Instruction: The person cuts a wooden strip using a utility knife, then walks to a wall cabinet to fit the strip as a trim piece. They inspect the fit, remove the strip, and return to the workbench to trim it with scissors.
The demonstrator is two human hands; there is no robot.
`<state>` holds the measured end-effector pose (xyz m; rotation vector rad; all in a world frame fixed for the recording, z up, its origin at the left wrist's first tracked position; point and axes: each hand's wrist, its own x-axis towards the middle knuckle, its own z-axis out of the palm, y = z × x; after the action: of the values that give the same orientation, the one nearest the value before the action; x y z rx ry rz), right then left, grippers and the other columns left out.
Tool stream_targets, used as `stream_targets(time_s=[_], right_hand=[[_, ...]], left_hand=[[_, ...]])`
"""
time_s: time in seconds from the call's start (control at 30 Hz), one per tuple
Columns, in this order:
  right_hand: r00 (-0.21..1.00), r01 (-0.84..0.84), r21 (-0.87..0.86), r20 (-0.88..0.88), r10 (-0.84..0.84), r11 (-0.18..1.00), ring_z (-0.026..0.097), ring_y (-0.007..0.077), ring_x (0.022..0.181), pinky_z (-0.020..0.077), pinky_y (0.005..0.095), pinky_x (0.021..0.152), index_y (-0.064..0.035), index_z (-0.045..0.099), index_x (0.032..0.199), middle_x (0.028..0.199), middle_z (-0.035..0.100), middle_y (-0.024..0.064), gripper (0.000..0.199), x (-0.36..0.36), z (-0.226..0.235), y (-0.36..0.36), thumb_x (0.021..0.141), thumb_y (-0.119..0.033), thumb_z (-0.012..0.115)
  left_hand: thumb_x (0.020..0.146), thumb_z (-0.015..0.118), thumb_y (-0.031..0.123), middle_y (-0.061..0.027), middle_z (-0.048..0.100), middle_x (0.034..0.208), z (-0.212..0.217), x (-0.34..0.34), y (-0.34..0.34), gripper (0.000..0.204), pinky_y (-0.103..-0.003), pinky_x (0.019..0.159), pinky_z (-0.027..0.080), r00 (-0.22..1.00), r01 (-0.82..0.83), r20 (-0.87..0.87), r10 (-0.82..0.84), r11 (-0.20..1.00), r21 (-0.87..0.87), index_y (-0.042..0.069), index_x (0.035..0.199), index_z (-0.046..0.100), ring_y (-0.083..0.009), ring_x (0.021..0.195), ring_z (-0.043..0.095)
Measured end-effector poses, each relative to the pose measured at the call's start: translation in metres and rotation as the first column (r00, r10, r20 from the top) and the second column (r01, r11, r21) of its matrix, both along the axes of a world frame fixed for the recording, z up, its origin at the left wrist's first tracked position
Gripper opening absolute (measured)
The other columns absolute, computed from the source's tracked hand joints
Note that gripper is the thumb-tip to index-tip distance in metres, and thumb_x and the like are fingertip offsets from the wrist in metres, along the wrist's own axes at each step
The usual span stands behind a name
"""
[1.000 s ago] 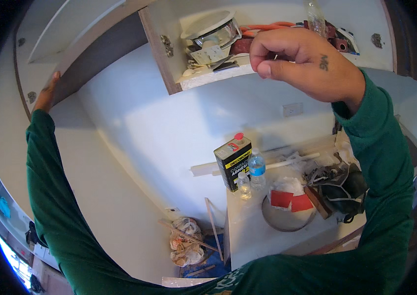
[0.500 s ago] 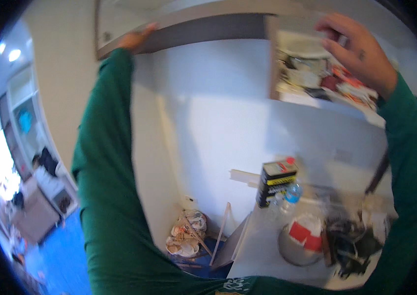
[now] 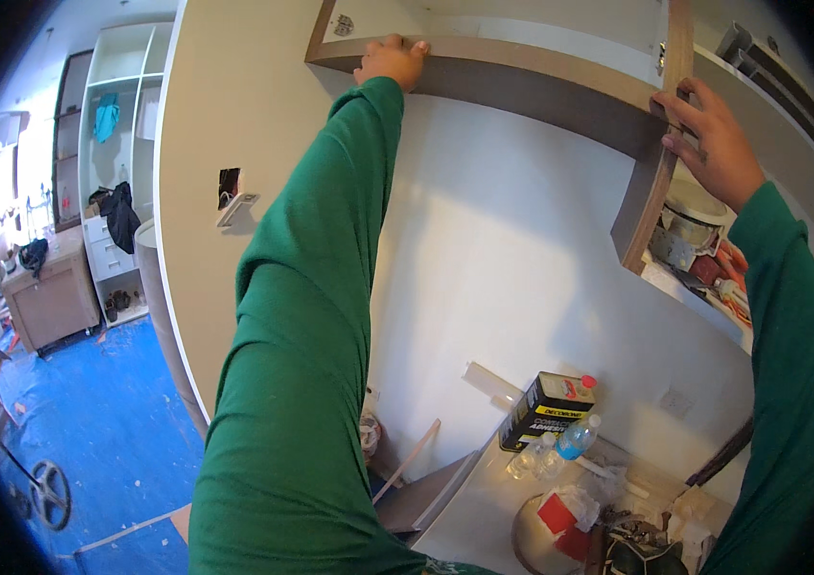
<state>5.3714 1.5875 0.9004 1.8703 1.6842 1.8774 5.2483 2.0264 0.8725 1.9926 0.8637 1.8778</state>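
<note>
Person in green long sleeves reaching overhead to a wall-mounted cabinet door of brown-edged, pale-faced board (image 3: 522, 81), swung open and seen from below. Left hand (image 3: 390, 59): fingers curled over the door's lower edge near its outer corner, gripping it. Right hand (image 3: 714, 144): fingers wrapped around the door's hinge-side edge, beside the open cabinet interior (image 3: 704, 259) crowded with tins and papers. Below, on the white worktop (image 3: 484, 508): a black-and-yellow rectangular can (image 3: 546, 410) standing just beside two clear plastic bottles (image 3: 560, 446). Blue sheeting covers the floor (image 3: 91, 402) at left.
</note>
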Motion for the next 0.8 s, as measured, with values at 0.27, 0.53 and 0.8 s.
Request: stream_targets(time_s=[0.27, 0.53, 0.8], right_hand=[[0.979, -0.147, -0.023, -0.143, 0.143, 0.989, 0.058, 0.0321, 0.113, 0.0517, 0.0392, 0.091, -0.0087, 0.062, 0.123, 0.130, 0.046, 0.0154, 0.036, 0.009, 0.010, 0.008, 0.088, 0.001, 0.061], [0.991, -0.106, -0.014, -0.082, 0.104, 0.994, 0.057, 0.0314, 0.116, 0.0506, 0.0386, 0.095, -0.0080, 0.062, 0.122, 0.129, 0.048, 0.0149, 0.036, 0.010, 0.009, 0.009, 0.089, 0.005, 0.056], [0.991, -0.113, 0.008, -0.068, 0.113, 0.994, 0.055, 0.0310, 0.119, 0.0506, 0.0393, 0.096, -0.0085, 0.062, 0.122, 0.129, 0.048, 0.0142, 0.037, 0.007, 0.006, 0.011, 0.088, 0.005, 0.057]], left_hand=[[0.076, 0.049, 0.082, -0.0171, 0.044, 0.140, -0.013, -0.006, 0.029, 0.099, -0.050, 0.110, 0.030, 0.996, -0.019, 0.086, 0.013, 0.998, 0.062, 0.003, 0.135, 0.049, -0.0343, 0.133, 0.041], [0.076, 0.048, 0.084, -0.0173, 0.044, 0.140, -0.011, -0.002, 0.044, 0.103, -0.049, 0.110, 0.030, 0.996, -0.079, 0.032, 0.078, 0.996, 0.050, 0.001, 0.137, 0.046, -0.0326, 0.136, 0.038], [0.088, 0.042, 0.073, -0.0280, 0.047, 0.136, -0.007, 0.003, 0.083, 0.091, -0.048, 0.106, 0.039, 0.973, -0.061, 0.229, 0.030, 0.989, 0.133, -0.008, 0.129, 0.051, -0.0421, 0.127, 0.046]])
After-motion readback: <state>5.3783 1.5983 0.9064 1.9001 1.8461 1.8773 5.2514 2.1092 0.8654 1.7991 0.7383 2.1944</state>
